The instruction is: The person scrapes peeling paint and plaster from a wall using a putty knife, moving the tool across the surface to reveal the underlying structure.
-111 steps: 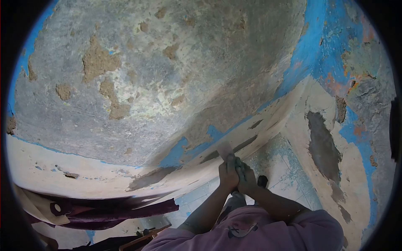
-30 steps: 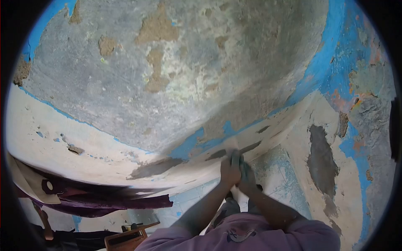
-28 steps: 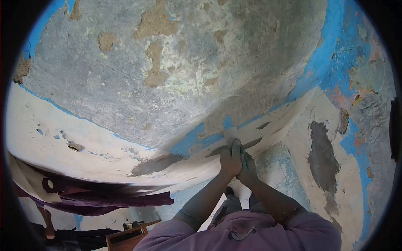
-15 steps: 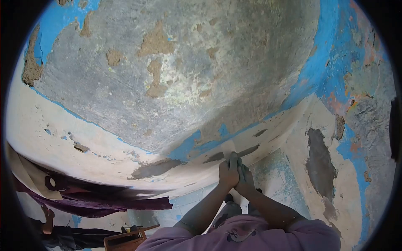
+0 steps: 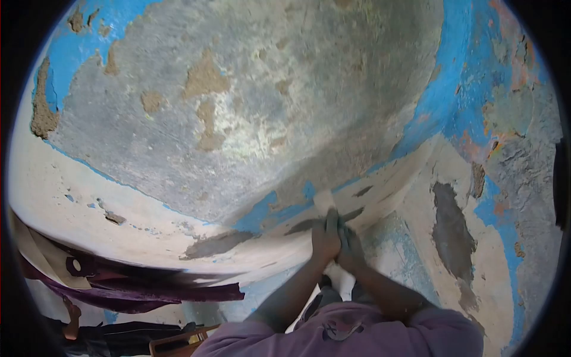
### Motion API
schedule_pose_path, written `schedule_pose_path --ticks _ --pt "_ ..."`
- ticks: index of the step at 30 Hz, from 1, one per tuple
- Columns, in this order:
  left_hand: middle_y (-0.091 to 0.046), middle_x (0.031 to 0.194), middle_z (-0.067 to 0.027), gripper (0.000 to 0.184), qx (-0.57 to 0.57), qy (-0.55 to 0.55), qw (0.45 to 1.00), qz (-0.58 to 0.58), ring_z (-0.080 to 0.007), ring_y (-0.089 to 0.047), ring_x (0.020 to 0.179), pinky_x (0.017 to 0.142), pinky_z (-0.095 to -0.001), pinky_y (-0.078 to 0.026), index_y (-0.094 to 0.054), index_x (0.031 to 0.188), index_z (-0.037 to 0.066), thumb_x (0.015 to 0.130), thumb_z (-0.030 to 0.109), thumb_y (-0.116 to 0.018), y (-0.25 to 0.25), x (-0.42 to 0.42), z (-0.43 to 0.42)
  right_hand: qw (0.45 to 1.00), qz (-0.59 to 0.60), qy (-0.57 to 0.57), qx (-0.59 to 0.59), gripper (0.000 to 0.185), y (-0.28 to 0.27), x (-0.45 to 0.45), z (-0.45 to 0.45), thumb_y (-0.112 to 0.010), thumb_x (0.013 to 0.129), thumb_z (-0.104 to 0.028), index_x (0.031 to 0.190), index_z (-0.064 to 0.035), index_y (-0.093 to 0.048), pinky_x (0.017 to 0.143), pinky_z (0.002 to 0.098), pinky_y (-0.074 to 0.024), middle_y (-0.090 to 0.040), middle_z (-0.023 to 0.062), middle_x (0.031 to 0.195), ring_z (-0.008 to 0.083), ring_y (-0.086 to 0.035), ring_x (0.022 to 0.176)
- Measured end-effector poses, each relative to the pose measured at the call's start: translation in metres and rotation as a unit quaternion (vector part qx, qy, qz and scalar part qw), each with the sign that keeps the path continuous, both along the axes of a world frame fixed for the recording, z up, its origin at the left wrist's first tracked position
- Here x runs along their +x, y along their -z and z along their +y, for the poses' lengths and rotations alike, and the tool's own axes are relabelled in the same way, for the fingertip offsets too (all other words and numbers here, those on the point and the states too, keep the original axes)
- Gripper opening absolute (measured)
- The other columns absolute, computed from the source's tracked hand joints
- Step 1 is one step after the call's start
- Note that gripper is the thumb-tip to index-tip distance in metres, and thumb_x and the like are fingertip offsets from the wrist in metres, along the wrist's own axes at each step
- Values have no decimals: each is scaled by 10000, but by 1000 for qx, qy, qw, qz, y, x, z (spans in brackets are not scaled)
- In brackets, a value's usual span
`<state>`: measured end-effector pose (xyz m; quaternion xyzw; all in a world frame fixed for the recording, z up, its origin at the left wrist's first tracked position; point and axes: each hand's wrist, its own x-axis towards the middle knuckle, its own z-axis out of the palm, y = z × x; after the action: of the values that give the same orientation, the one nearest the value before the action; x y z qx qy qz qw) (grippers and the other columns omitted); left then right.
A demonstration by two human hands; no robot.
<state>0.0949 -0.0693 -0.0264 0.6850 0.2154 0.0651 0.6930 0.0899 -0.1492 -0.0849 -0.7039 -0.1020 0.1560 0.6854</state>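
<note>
Left hand (image 5: 325,243): fingers together at the base of a pale flat-bladed scraper (image 5: 324,200); grip closed on it, handle hidden.

Right hand (image 5: 351,249): pressed beside the left hand, fingers upward; whether it also clasps the handle, cannot tell.

Scraper: at the wall's cream lower band (image 5: 143,205), by the edge of the blue paint (image 5: 257,217), just above a dark grey patch (image 5: 302,226); blade seemingly flat to the surface, contact uncertain.

Step in hand, as judged: two-handed blade work on the wall. Any further stroke calls for both hands moving together, blade kept level with the surface.

Wall above: bare grey plaster (image 5: 285,113), with brown pits.

Lower left: purple cloth (image 5: 208,292); wooden frame (image 5: 172,346), partly hidden; another person's hand (image 5: 72,310), apart from the wearer's own.

Below: tiled floor (image 5: 389,250), pale and spattered.
</note>
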Motion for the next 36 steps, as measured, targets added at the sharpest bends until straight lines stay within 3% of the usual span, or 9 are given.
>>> schedule_pose_path --ticks 5,8,13,15,18,21,26,31,36 --pt "-514 515 -30 388 44 0 997 -69 -117 -491 500 483 -283 -383 -550 635 27 905 281 -437 -4 11 6 998 -46 3 52 363 -26 14 3 -349 911 -325 969 0 -499 669 383 -452 -553 175 797 319 -561 728" --pt "-556 632 -35 296 -32 56 998 -3 -122 -514 571 546 -264 -412 -568 736 25 897 249 -461 33 -25 4 959 200 -75 184 291 -9 -18 -25 -429 882 -319 888 -36 -498 545 325 -432 -494 72 628 214 -503 518" --pt "-565 828 -50 183 -165 306 937 -16 -107 -528 705 651 -263 -432 -527 965 1 888 158 -471 48 -67 11 717 483 -236 444 312 10 -45 -71 -546 808 -378 794 -74 -477 429 235 -342 -379 -8 522 111 -358 384" --pt "-569 815 -54 171 -141 312 939 -22 -114 -533 699 649 -267 -434 -530 975 -2 877 129 -482 48 -68 15 738 459 -263 419 299 4 -40 -72 -530 834 -357 811 -60 -507 445 225 -358 -440 3 561 97 -425 448" --pt "-569 804 -66 171 4 230 970 -79 -124 -541 664 604 -259 -437 -525 955 -17 879 129 -477 50 -56 21 972 174 -148 61 266 3 -39 -56 -418 912 -262 908 -23 -536 482 223 -388 -536 24 679 88 -490 534" --pt "-581 879 -73 176 -12 184 980 -73 -126 -542 828 738 -275 -423 -559 954 11 845 148 -538 45 -44 26 989 96 -6 115 282 -9 -43 -31 -392 926 -268 927 -20 -527 475 211 -374 -506 4 659 74 -464 531" --pt "-559 744 -91 382 -120 125 980 -98 -193 -544 604 656 -344 -461 -479 887 8 945 344 -308 68 -45 12 961 198 -65 179 255 9 -57 -21 -375 936 -248 966 -28 -499 475 205 -360 -476 -2 652 64 -432 524" --pt "-494 565 -76 371 -168 148 975 -8 -185 -523 537 590 -328 -448 -428 689 52 938 310 -333 39 -32 17 994 40 48 86 293 13 -48 6 -382 927 -229 1087 7 -446 463 214 -363 -508 21 662 54 -463 525" --pt "-443 533 -51 342 -138 120 983 -32 -147 -477 460 475 -288 -402 -431 651 46 921 254 -401 29 -10 27 989 114 6 98 437 1 -24 12 -398 908 -269 1211 44 -366 442 248 -387 -528 54 615 100 -496 488"
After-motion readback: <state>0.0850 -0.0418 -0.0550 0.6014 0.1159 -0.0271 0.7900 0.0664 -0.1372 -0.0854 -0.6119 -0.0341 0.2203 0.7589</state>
